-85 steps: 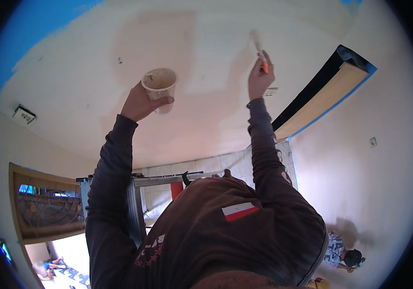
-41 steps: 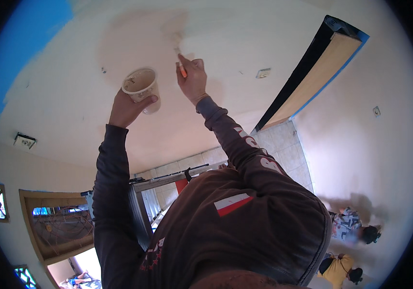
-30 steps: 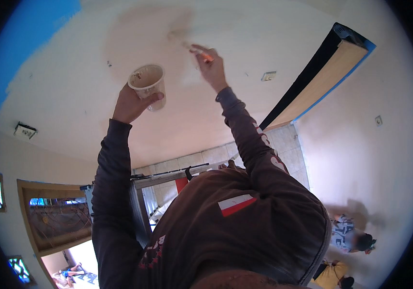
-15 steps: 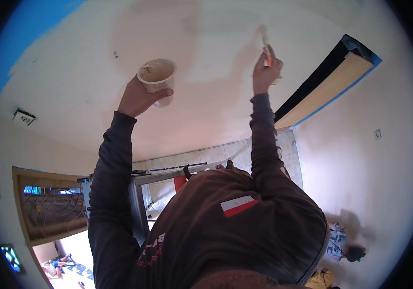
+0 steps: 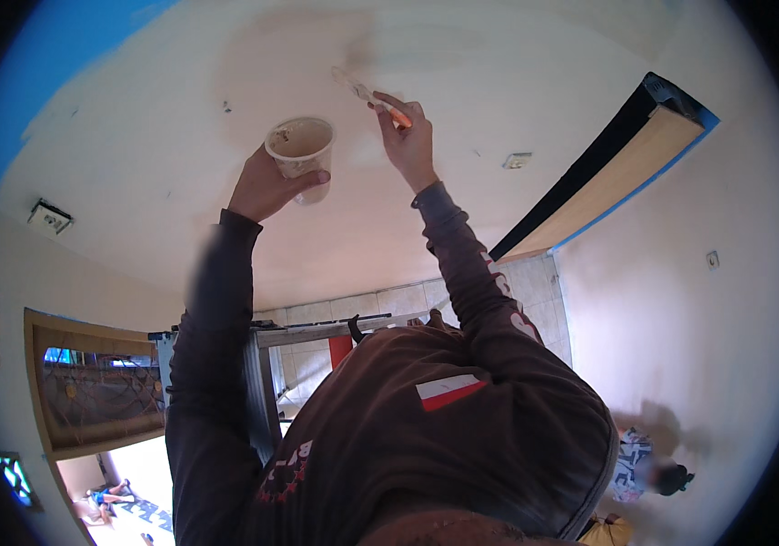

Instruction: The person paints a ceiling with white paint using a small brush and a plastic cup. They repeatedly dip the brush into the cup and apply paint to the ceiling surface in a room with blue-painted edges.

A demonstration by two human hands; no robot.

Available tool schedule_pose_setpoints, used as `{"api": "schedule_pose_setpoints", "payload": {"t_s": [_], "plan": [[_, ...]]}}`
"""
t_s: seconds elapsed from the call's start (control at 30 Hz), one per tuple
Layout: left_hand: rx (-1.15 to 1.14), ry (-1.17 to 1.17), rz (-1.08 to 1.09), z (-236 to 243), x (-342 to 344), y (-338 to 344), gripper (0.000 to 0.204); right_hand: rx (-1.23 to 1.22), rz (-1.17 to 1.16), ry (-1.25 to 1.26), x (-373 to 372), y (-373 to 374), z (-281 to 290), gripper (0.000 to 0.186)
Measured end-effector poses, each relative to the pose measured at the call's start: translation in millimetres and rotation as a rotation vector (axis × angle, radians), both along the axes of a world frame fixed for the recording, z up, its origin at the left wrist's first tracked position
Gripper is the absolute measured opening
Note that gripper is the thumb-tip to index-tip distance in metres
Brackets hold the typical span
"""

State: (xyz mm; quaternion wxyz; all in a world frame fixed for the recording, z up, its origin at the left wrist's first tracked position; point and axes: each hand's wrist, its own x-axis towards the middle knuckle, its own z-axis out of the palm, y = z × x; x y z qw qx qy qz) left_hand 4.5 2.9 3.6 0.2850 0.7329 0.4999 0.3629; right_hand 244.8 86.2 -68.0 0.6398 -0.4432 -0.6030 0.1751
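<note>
Orange-handled paintbrush (image 5: 372, 96) tilts, pinched in the right grip (image 5: 409, 141), while the left grip (image 5: 265, 185) clasps a smeared plastic cup (image 5: 306, 164).

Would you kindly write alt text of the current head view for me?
A person's left hand holds a plastic cup and their right hand an orange-handled brush before a pale wall. A blue patch lies at upper left, a long black-and-wood panel at right.

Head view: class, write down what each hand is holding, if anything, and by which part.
Left hand: the cup, by its side below the rim. Right hand: the brush, by its partly orange handle.
</note>
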Motion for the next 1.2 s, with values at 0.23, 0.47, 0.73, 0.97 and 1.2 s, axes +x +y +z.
{"api": "schedule_pose_setpoints", "payload": {"t_s": [0.23,0.47,0.73,0.97,1.2], "plan": [[-0.018,-0.039,-0.02,6.5,3.6,-4.7,0.076,0.162,-0.236,-0.144,66.6,19.9,7.8,0.025],[-0.04,0.01,0.011,5.2,4.3,-5.0,0.078,0.106,-0.318,0.16,95.1,-22.0,23.2,0.023],[-0.041,-0.015,-0.006,4.4,2.0,-4.1,0.08,0.166,0.092,0.294,66.4,-5.7,51.6,0.027],[-0.045,-0.051,0.001,4.8,2.6,-3.9,0.078,0.168,0.169,0.193,48.8,37.8,57.7,0.028],[-0.01,-0.04,-0.019,5.9,2.0,-3.9,0.078,0.108,0.059,0.221,96.7,53.3,68.3,0.026]]}}
